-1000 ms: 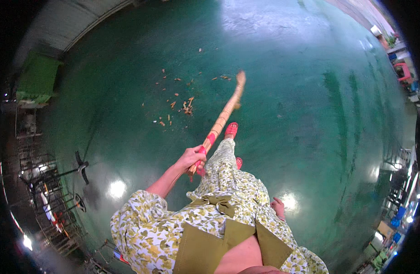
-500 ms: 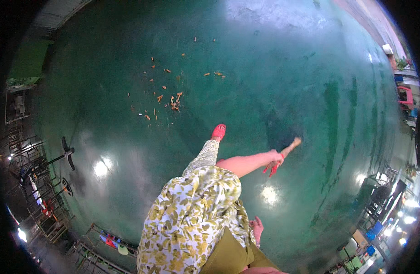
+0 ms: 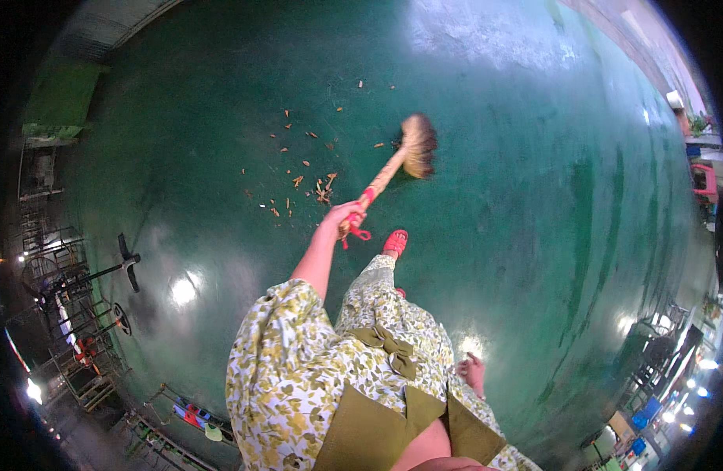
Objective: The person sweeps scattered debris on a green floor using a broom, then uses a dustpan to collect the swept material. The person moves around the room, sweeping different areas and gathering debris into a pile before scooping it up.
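My left hand (image 3: 347, 216) is closed around the handle of a short broom (image 3: 386, 174), held out ahead of my body. The handle is pale with a red band, and a red cord loop dangles below my grip. Motion blurs its fan-shaped bristle head, which is tan with a dark edge. Just left of the broom, dry leaves (image 3: 324, 188) lie scattered on the green floor, several bunched in a small pile. My right hand (image 3: 471, 372) hangs low by my right side, fingers loosely bent, with nothing seen in it.
My foot in a red sandal (image 3: 396, 242) is below the broom. A dark star-shaped stand base (image 3: 129, 263) is on the left, before metal racks (image 3: 82, 369). Chairs and boxes line the lower right edge. A pink chair (image 3: 703, 179) stands at the far right.
My left hand has swung the broom from the right across to the left and farther ahead, near the leaves. My right hand has shifted slightly right and up in the view.
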Motion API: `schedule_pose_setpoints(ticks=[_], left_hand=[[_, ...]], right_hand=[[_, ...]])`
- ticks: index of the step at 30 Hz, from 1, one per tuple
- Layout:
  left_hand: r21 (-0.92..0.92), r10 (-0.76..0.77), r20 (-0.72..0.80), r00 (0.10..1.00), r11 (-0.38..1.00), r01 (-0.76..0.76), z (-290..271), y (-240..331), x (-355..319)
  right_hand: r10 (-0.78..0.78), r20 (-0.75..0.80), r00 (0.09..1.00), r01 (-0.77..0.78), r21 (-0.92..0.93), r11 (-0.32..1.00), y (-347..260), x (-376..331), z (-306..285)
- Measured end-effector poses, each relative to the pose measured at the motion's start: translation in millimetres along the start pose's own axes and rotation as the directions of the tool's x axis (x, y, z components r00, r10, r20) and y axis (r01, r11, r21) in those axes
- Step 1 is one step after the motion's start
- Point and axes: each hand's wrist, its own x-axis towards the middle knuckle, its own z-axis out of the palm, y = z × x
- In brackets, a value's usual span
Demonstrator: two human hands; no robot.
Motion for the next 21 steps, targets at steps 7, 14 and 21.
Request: schedule_pose_setpoints(ticks=[7,14,21], left_hand=[[0.017,0.234,-0.236,0.943,0.971,-0.237,-54,8,-107],[0.127,0.27,-0.255,0.928,0.961,-0.245,8,-15,-194],[0.243,0.088,0.132,0.987,0.963,-0.118,122,19,-137]], right_hand=[[-0.255,0.05,0.966,0.258,-0.061,0.964,-99,41,7],[-0.339,0.096,0.936,0.351,-0.169,0.921,-109,105,-3],[-0.184,0.19,0.964,0.231,-0.263,0.937,-175,152,-23]])
